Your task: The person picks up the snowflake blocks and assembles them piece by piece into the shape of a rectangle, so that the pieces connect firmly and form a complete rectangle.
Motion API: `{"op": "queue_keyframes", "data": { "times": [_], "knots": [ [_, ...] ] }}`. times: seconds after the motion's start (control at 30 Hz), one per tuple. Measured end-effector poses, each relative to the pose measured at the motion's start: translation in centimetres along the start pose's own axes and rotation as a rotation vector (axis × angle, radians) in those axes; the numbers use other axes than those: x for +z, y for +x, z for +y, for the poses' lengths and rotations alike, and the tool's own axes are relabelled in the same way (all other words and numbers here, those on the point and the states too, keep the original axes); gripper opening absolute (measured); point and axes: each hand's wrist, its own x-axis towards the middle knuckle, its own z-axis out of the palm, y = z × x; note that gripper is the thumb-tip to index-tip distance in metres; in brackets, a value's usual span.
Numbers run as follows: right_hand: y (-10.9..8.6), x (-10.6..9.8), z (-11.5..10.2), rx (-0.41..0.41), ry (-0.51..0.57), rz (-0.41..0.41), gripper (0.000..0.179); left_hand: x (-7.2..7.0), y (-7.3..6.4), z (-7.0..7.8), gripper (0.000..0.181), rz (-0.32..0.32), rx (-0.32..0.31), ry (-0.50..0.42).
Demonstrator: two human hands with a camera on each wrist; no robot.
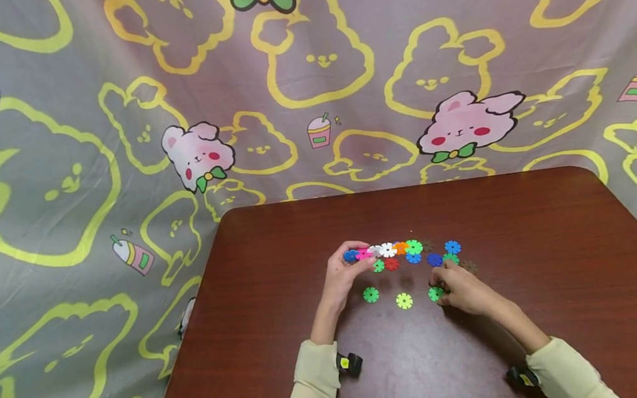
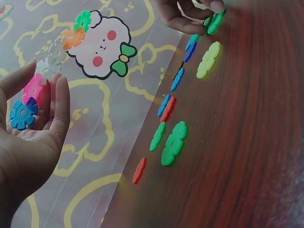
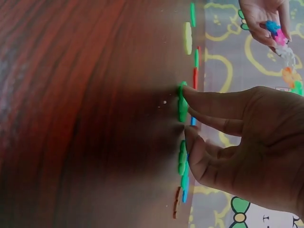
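My left hand (image 1: 342, 276) pinches one end of a raised chain of interlocking snowflake discs. Blue (image 2: 23, 114) and pink (image 2: 34, 88) discs sit by its fingers; clear-white (image 1: 388, 250), orange (image 2: 73, 38) and green (image 2: 82, 20) discs stretch away from them. Over on the right side, my right hand (image 1: 465, 290) has its thumb and fingertips around a green snowflake disc (image 3: 182, 107) low at the table. The thumb lies against one edge and a fingertip is at the opposite edge. Past this hand lies another green disc (image 3: 182, 159).
Loose discs lie on the brown table (image 1: 286, 353): a yellow one (image 1: 404, 301), a green one (image 1: 370, 295), a red one (image 1: 392, 264), and several blue and brown ones farther back. A patterned cloth (image 1: 315, 161) hangs behind the table.
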Motion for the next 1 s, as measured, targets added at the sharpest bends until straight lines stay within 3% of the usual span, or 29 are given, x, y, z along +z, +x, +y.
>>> {"op": "queue_keyframes", "data": {
  "times": [0.33,0.7,0.8,1.0],
  "knots": [
    [0.3,0.5,0.6,-0.045,0.007,0.04,0.037,0.0,0.0,0.1,0.034,0.001,-0.011,0.009],
    [0.2,-0.1,0.5,-0.022,0.018,0.027,0.022,0.0,0.0,-0.1,0.033,0.008,-0.003,0.019],
    [0.4,-0.7,0.4,0.012,0.106,0.051,0.018,0.0,0.0,-0.1,0.033,0.01,-0.007,0.033],
    [0.7,-2.4,-0.5,0.099,0.421,0.175,0.013,0.0,0.0,-0.1,0.031,0.004,-0.011,0.064]
  ]
}}
